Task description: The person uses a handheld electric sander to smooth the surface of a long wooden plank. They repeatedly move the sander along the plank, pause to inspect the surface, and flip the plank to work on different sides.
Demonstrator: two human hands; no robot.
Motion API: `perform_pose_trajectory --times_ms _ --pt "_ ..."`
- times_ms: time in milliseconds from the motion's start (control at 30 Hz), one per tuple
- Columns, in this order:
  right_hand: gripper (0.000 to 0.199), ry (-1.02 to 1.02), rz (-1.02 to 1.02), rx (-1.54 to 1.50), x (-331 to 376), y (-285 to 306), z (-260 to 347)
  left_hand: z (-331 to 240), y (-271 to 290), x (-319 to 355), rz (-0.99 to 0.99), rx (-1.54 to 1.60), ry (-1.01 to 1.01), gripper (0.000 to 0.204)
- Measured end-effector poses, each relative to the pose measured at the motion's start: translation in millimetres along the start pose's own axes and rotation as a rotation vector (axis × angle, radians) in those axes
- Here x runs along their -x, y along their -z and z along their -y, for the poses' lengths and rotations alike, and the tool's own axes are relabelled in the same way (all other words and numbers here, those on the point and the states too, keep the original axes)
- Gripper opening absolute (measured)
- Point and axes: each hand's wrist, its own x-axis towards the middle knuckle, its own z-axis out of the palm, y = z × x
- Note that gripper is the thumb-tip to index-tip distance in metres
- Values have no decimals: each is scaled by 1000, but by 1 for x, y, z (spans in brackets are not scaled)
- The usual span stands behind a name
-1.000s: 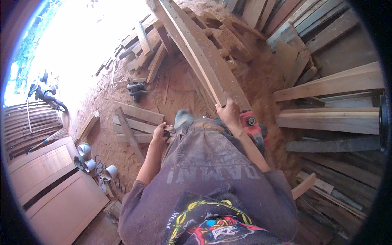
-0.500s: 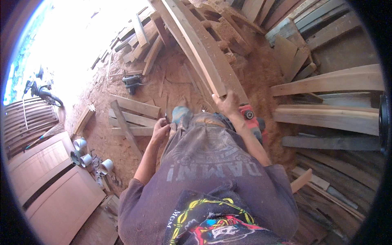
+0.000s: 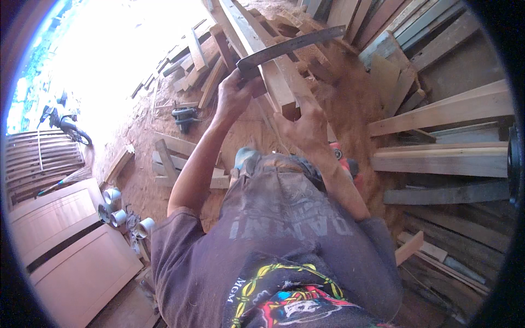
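Note:
A long wooden beam (image 3: 275, 82) runs away from me, its near end close in front of my body. My right hand (image 3: 307, 127) is closed round that near end. My left hand (image 3: 234, 97) is raised at the beam's left side, closed on a try square (image 3: 295, 47). The square's long dark metal blade lies across the top of the beam and sticks out past its right side. My left fingers partly cover the square's stock.
A red power tool (image 3: 338, 151) sits beside my right side. A dark power tool (image 3: 185, 117) rests on the sawdust-covered ground at left. Stacked boards (image 3: 440, 160) line the right. Panelled doors (image 3: 82, 262), white cups (image 3: 145, 227) and a motorbike (image 3: 68, 124) are at left.
My left hand has risen from beside my leg to the beam, and the square now lies across the wood. My right hand stays at the beam's end.

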Motion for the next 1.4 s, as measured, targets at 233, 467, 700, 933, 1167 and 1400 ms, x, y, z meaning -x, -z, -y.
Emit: perform_pose_trajectory --times_ms 233,467,700,933,1167,1400 --pt "54 -20 62 -24 -6 24 16 13 -4 -21 89 28 -4 29" --pt "51 -87 84 -1 2 18 14 37 1 -32 7 -27 -35 26" --pt "51 -60 117 -1 19 47 42 73 62 -177 1 -178 18 30" --pt "54 -236 222 59 0 73 47 116 50 -204 29 44 75 25" --pt "59 -399 276 118 14 73 44 153 68 -260 -7 -74 -26 32" --pt "56 -651 287 153 12 68 59 230 117 -383 -18 -87 -45 33"
